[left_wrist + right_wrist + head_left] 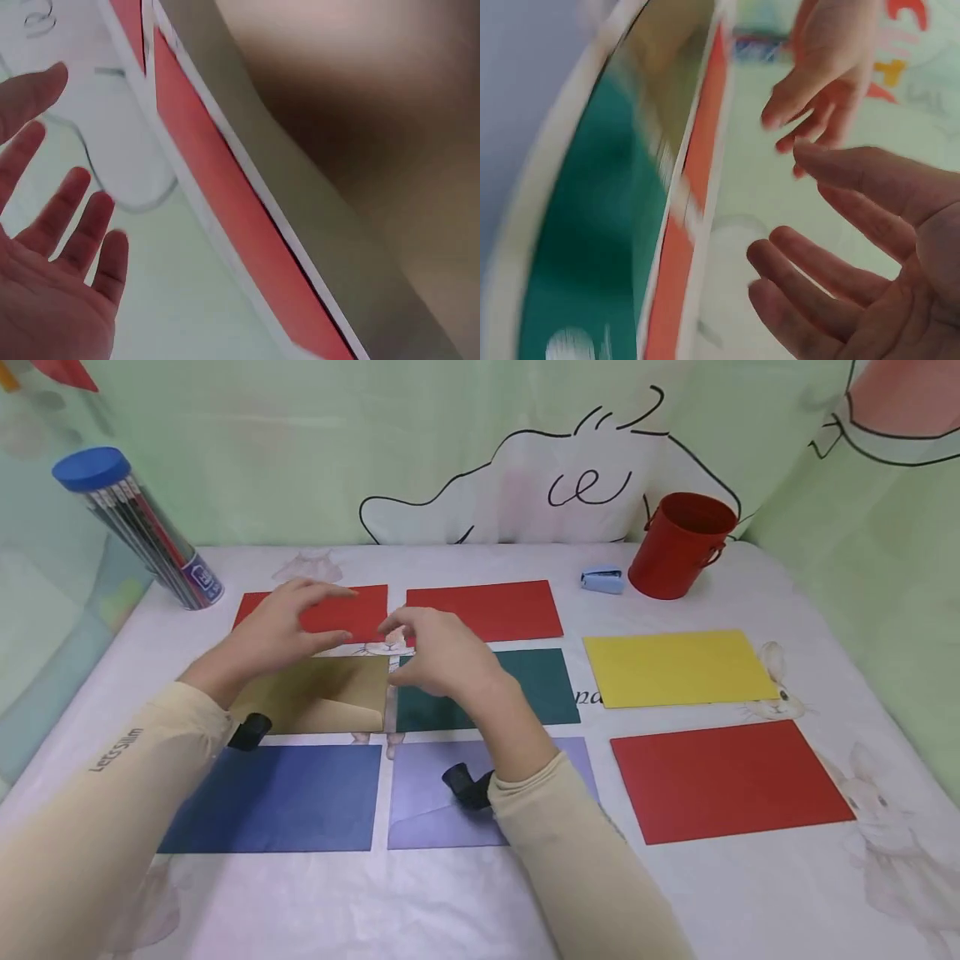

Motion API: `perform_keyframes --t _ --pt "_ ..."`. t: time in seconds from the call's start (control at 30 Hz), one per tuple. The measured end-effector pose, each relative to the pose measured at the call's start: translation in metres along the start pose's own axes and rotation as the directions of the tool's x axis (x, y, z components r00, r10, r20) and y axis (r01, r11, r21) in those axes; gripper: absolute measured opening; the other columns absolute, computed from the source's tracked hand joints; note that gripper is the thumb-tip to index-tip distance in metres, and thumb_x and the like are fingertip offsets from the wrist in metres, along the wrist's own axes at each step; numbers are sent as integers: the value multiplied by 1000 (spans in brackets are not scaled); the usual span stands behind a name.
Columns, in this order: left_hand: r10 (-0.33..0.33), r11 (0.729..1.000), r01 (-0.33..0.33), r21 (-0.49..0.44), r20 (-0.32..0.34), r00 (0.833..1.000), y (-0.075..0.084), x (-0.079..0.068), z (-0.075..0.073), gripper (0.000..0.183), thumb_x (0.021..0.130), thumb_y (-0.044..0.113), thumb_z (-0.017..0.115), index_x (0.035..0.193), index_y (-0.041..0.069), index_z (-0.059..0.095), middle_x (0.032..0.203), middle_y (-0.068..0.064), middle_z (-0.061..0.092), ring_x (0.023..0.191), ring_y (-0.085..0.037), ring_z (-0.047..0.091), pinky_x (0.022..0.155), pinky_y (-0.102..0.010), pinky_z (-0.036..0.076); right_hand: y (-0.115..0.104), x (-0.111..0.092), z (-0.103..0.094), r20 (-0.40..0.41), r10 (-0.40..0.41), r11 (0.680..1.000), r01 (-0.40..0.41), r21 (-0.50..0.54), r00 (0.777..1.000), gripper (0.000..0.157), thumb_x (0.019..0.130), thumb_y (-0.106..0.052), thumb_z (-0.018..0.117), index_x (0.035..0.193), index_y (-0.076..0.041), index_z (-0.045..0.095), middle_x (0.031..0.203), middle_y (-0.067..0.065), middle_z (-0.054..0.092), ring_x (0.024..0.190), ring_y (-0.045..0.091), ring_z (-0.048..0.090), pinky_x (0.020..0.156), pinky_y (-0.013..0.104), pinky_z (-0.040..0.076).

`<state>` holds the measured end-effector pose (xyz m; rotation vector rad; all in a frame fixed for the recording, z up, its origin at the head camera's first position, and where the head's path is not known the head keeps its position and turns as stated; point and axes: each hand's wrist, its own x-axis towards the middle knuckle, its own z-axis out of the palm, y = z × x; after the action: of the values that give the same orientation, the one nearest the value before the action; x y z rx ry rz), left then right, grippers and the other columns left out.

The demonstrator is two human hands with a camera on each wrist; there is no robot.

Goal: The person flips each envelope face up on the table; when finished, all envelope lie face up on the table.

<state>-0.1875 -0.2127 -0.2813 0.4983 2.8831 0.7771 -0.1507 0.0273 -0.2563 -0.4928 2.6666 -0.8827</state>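
I'm hovering the left hand (277, 625) and right hand (450, 653), both empty, fingers loosely parted, above the gold card (348, 689) left of centre and green card (536, 685) mid-frame; I'm favouring light, level movements to avoid skewing either.

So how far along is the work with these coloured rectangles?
Looks done: six rectangles form three paired rows, the blue rectangle and purple rectangle nearest. In hand: nothing; the left hand and right hand hover empty over the rows. Possibly left: the yellow rectangle and nearest red rectangle, outside those rows.
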Motion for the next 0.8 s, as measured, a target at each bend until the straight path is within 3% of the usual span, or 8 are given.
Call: perform_keyframes --t 0.1,0.2,0.3,0.4,0.53,0.7,0.8 --pt "18 1000 -18 1 14 1000 10 19 10 67 91 25 75 152 19 46 152 -14 40 140 -38 33 104 -66 36 18 2 -22 -11 54 994 -55 -97 998 65 79 -18 86 138 -21 60 139 8 55 125 25 50 85 38 56" --pt "50 999 -50 9 40 998 17 38 23 70 90 24 75 153 22 44 153 -11 41 140 -35 34 104 -62 39 47 8 -43 -15 86 989 -87 -123 996 67 78 -15 87 139 -21 59 140 10 52 128 28 47 88 42 55" --pt "74 997 -76 20 69 995 21 54 36 73 88 25 77 153 24 44 152 -9 42 137 -32 38 101 -57 44 76 14 -58 12 68 991 -66 -116 998 73 77 -10 87 142 -20 56 145 11 48 133 31 42 93 47 53" --pt "61 998 -61 -7 96 994 23 66 47 79 86 28 81 154 27 42 152 -7 43 136 -30 39 98 -52 48 101 22 -66 49 36 994 -31 -106 998 79 76 -7 86 146 -19 53 150 13 43 137 34 37 94 50 52" --pt "33 998 -26 -51 140 990 24 78 54 86 81 32 85 154 32 40 153 -6 41 139 -29 36 98 -51 49 124 29 -77 59 47 995 -41 -95 997 83 76 -4 85 150 -19 49 153 14 39 137 36 34 92 52 53" --pt "31 1000 -29 -10 220 975 26 86 55 89 81 34 85 156 31 36 152 -5 42 137 -26 38 103 -48 46 147 35 -84 93 99 991 -90 -94 991 85 80 -5 83 154 -15 42 154 17 37 139 37 32 95 51 51" --pt "46 996 -65 68 251 967 28 89 52 90 84 36 82 158 27 32 152 -6 43 135 -26 41 112 -47 33 155 39 -85 117 116 990 -105 -93 986 85 82 -5 82 155 -14 39 155 18 37 141 38 31 97 50 51"
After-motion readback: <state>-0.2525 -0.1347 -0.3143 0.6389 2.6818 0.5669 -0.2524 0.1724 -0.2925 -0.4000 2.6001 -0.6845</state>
